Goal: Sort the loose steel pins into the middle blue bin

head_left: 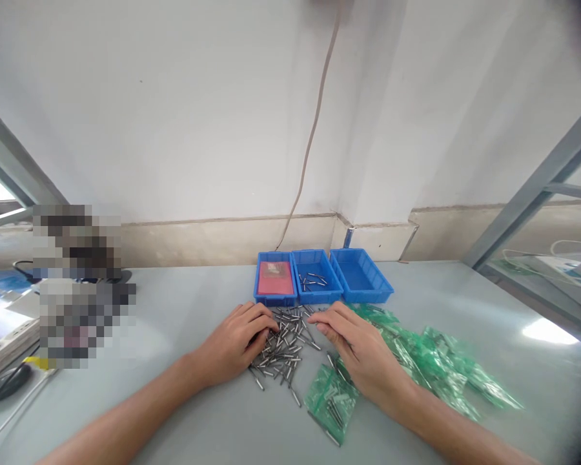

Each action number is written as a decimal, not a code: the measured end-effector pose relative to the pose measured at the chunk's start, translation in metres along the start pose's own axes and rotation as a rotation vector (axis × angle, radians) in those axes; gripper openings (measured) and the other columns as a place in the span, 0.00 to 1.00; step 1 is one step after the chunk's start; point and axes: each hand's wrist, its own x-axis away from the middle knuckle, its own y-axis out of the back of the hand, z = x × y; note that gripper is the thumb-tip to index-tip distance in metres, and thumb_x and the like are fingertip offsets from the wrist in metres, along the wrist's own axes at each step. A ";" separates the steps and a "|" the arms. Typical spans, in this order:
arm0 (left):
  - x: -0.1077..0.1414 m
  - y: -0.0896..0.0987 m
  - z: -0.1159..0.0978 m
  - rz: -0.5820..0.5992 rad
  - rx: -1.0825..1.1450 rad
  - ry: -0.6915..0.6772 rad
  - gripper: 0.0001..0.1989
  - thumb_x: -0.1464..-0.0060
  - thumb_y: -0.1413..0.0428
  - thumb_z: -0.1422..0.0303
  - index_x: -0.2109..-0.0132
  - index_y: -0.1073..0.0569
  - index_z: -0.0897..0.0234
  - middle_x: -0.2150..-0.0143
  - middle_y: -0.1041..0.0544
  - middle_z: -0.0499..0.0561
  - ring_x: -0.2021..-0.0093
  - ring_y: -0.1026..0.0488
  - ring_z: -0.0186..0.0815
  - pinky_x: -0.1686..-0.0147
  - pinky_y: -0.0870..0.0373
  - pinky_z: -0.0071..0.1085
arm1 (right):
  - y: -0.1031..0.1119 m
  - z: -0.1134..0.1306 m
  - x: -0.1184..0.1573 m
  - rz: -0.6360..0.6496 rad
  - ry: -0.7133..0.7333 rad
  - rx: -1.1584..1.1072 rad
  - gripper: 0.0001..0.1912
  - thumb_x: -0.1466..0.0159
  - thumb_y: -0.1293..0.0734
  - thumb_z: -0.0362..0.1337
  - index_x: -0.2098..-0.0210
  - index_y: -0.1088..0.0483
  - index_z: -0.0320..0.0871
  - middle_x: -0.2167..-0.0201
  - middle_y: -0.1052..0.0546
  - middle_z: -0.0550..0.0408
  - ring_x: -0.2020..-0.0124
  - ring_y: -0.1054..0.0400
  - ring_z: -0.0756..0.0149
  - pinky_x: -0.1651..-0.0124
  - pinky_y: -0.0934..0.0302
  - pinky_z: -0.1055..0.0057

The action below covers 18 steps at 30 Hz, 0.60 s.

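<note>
The left hand (239, 341) and right hand (361, 345) are bare, with slim fingers (257, 312); left forearm (140, 410) and right forearm (448, 423), also bare, narrow toward the wrists (197, 369).

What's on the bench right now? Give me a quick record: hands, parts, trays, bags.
Left hand: at the left side of the pile; grip unclear
Right hand: fingertips at the pile's right side; grip unclear
Parts: loose pile of metal pins between the hands
Left tray: blue, holds a flat reddish item
Middle tray: blue, holds a few pins
Right tray: blue, beside the middle one
Near bag: green-tinted, pins showing through
Other bags: green heap, right of the right hand
</note>
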 end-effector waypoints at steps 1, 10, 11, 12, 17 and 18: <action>0.000 0.000 0.000 -0.001 0.000 -0.001 0.13 0.26 0.52 0.75 0.45 0.25 0.59 0.46 0.22 0.55 0.46 0.26 0.42 0.43 0.27 0.41 | 0.000 0.000 0.000 -0.007 0.009 -0.008 0.17 0.20 0.43 0.33 0.46 0.23 0.49 0.57 0.21 0.51 0.58 0.24 0.60 0.56 0.30 0.66; 0.000 0.000 0.000 0.006 0.000 -0.001 0.12 0.25 0.52 0.74 0.45 0.25 0.59 0.45 0.23 0.55 0.46 0.26 0.43 0.43 0.28 0.42 | -0.001 -0.001 0.000 0.014 -0.134 -0.100 0.12 0.23 0.38 0.37 0.47 0.23 0.53 0.60 0.19 0.55 0.63 0.23 0.61 0.58 0.29 0.66; 0.000 0.000 0.000 0.007 0.000 -0.003 0.12 0.25 0.52 0.74 0.45 0.25 0.59 0.45 0.23 0.55 0.46 0.26 0.43 0.44 0.28 0.42 | -0.001 -0.001 0.000 0.025 -0.166 -0.126 0.11 0.23 0.37 0.38 0.48 0.23 0.53 0.62 0.19 0.56 0.65 0.23 0.62 0.60 0.29 0.66; 0.000 0.000 0.000 0.008 0.000 -0.003 0.13 0.25 0.52 0.74 0.45 0.25 0.59 0.45 0.23 0.55 0.46 0.26 0.43 0.44 0.28 0.42 | -0.001 -0.001 0.000 0.039 -0.194 -0.152 0.10 0.23 0.37 0.39 0.50 0.23 0.52 0.64 0.19 0.57 0.67 0.24 0.62 0.61 0.30 0.67; -0.001 0.001 -0.001 0.000 -0.004 0.003 0.13 0.25 0.52 0.75 0.45 0.25 0.59 0.46 0.22 0.55 0.46 0.26 0.43 0.44 0.27 0.42 | 0.001 -0.001 0.001 0.072 -0.265 -0.215 0.18 0.19 0.44 0.47 0.55 0.25 0.50 0.77 0.26 0.61 0.76 0.32 0.64 0.70 0.39 0.69; -0.001 0.001 -0.001 -0.003 -0.005 0.002 0.13 0.25 0.52 0.75 0.45 0.25 0.59 0.46 0.22 0.55 0.46 0.26 0.43 0.44 0.27 0.41 | 0.001 -0.001 0.002 0.060 -0.272 -0.212 0.20 0.19 0.45 0.49 0.55 0.25 0.50 0.79 0.29 0.62 0.78 0.34 0.64 0.72 0.41 0.69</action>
